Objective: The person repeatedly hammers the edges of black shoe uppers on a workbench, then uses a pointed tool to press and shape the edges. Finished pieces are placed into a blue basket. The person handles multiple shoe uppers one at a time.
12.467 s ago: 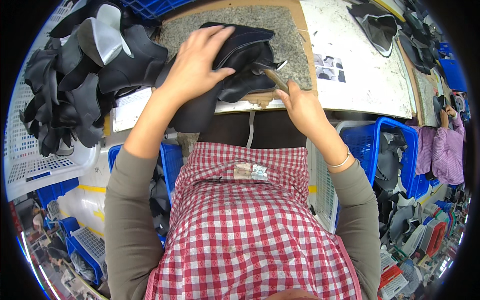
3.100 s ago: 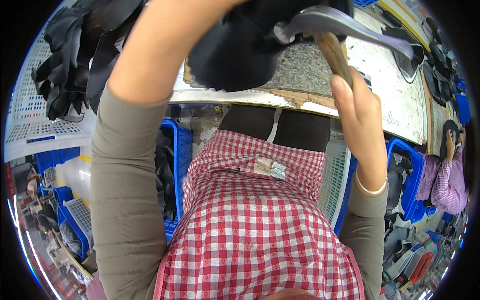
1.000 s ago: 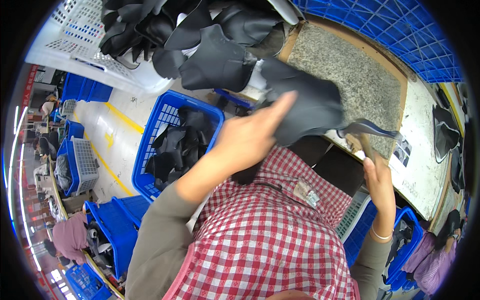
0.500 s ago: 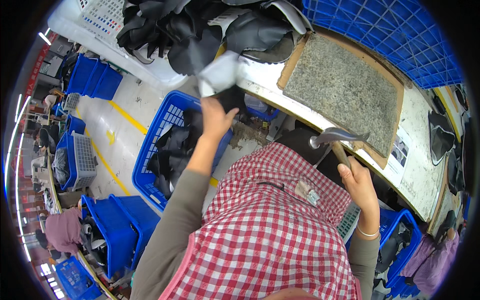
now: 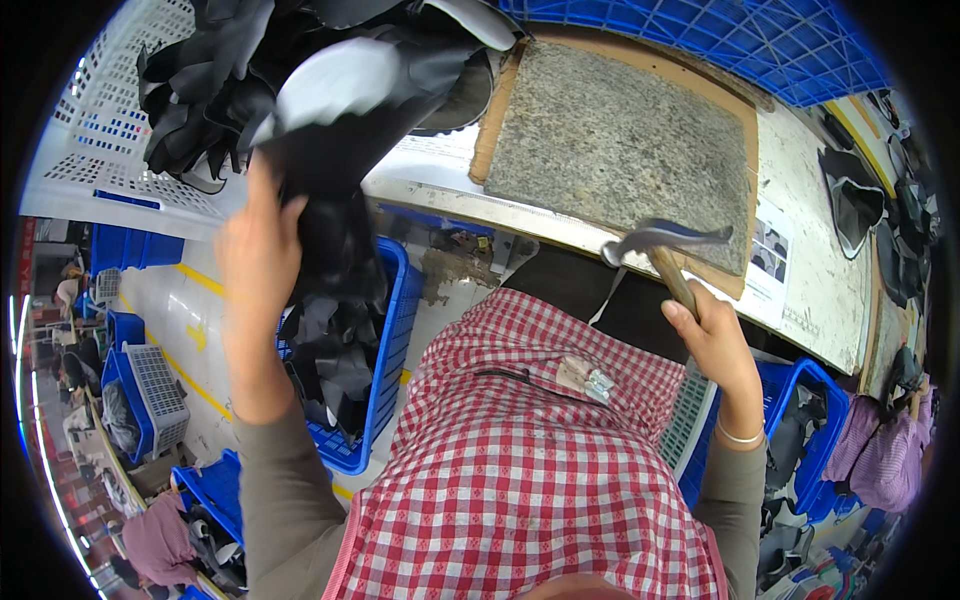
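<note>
My left hand (image 5: 262,265) grips a black leather piece (image 5: 330,155) with a white patch, blurred by motion, that looks like a shoe upper. It hangs in front of a heap of similar black pieces (image 5: 205,75) at the far left. My right hand (image 5: 718,340) is closed round the wooden handle of a hammer (image 5: 670,240), whose curved metal head is raised over the near edge of the table. Beyond the hammer lies a grey speckled slab (image 5: 620,130) on brown cardboard.
A white perforated crate (image 5: 90,165) holds part of the heap. Below my left hand stands a blue basket (image 5: 400,330) of black pieces. A printed sheet (image 5: 770,262) lies right of the slab. Another blue crate (image 5: 700,40) stands at the back, and one (image 5: 825,430) is at my right.
My left hand has moved left with the black leather piece, from over the blue basket's far end to the heap. The view has shifted; my right hand still holds the hammer up.
</note>
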A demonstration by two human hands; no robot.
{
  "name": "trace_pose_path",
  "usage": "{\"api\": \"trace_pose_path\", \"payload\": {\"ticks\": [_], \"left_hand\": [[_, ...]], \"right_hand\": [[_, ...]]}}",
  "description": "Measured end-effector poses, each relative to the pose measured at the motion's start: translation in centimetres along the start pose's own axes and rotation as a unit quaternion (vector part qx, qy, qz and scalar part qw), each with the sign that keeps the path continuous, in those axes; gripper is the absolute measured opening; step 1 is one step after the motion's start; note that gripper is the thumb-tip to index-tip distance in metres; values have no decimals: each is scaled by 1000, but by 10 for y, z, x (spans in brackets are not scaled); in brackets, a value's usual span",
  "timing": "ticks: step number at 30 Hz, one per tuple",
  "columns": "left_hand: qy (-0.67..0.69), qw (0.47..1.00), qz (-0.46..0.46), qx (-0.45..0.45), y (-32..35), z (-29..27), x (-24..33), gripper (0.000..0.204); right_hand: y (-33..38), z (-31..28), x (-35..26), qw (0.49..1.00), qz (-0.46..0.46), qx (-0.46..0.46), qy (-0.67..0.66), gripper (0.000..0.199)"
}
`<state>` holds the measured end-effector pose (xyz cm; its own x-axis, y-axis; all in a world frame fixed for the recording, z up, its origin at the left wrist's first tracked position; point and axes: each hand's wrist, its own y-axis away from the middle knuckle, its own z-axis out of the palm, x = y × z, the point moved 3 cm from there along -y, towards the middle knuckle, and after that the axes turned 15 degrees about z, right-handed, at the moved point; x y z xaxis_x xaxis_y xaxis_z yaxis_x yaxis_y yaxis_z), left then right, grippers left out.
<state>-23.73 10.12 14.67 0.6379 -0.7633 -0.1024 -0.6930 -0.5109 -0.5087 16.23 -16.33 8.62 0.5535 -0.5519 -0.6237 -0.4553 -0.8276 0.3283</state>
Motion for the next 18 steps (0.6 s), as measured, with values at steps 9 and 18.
{"api": "trace_pose_path", "payload": {"ticks": [9,18], "left_hand": [[204,911,302,-191,-209,111,210,68],[357,877,321,20,-138,143,144,77]], "right_hand": [[-11,2,-30,984,-71,153,63,35],[-66,38,22,977,-61,176,104,41]]}}
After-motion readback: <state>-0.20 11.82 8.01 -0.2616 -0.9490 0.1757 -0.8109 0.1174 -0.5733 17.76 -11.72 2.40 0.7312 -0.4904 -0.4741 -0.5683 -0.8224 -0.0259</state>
